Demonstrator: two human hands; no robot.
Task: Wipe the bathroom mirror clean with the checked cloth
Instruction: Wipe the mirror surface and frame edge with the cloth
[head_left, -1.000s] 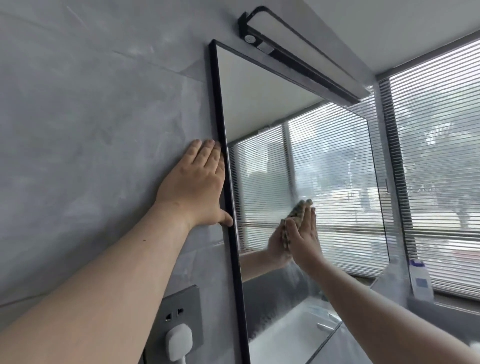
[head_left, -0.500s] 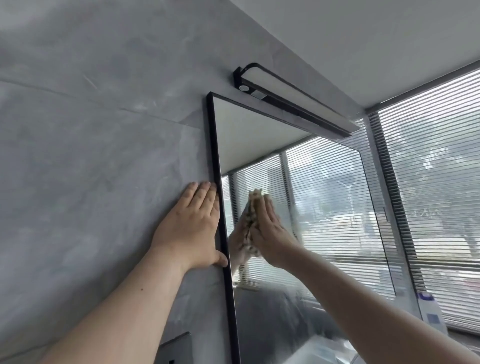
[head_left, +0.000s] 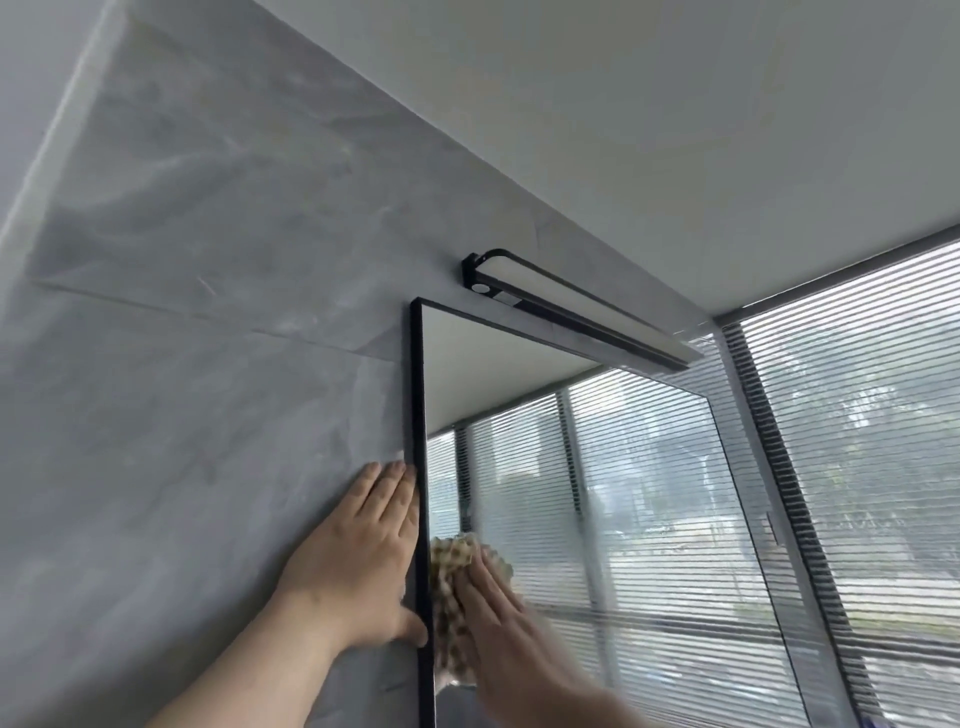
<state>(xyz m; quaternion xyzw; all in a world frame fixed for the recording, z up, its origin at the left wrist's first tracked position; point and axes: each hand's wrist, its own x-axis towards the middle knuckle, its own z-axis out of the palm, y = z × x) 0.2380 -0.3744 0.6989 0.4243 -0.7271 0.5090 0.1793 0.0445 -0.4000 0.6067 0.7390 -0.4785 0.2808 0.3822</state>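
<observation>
Pressing checked cloth (head_left: 450, 560) onto mirror (head_left: 597, 483) | right grip (head_left: 496, 616) flat-fingered | left grip (head_left: 358, 561) flat on wall (head_left: 208, 415), holding nothing

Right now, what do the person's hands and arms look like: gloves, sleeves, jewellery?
The left hand and right hand wear no gloves; no ring or watch shows. The left forearm and right forearm are uncovered to the picture's edge, no sleeve in view. The right hand is blurred, so fine detail there is uncertain.
</observation>
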